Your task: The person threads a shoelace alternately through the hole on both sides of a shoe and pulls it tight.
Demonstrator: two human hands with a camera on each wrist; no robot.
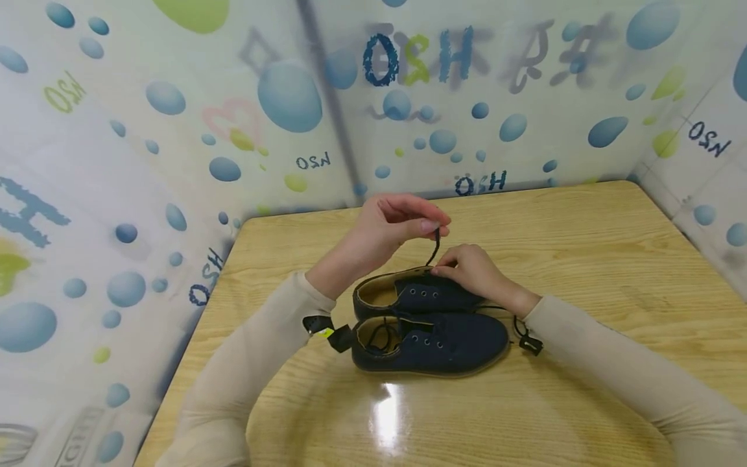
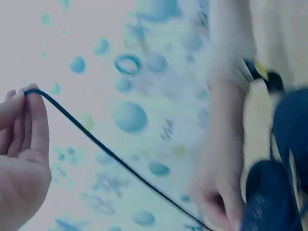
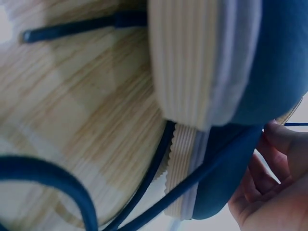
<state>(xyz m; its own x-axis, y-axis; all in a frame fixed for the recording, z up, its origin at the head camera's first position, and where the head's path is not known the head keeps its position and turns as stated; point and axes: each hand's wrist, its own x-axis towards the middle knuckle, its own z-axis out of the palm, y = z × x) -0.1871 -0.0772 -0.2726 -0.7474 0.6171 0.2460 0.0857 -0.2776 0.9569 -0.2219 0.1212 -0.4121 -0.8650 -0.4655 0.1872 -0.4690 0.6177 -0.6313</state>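
Two dark navy lace-up shoes lie side by side on the table, toes to the right. My left hand [image 1: 393, 224] is raised above the far shoe [image 1: 452, 297] and pinches a dark shoelace [image 1: 436, 245] between thumb and fingers. In the left wrist view the shoelace [image 2: 115, 156] runs taut from those fingers down to the shoe. My right hand [image 1: 481, 271] grips the far shoe's upper by the eyelets, thumb and fingertips at its edge. The near shoe [image 1: 467, 340] has loose lace inside its opening; neither hand touches it.
The shoes stand on a light wood-grain table [image 1: 572, 240]. Loose lace [image 3: 48, 171] loops by the toes, near the right wrist's black strap clip [image 1: 530, 344]. A patterned wall covering [image 1: 362, 149] rises behind the table's back edge and at the left.
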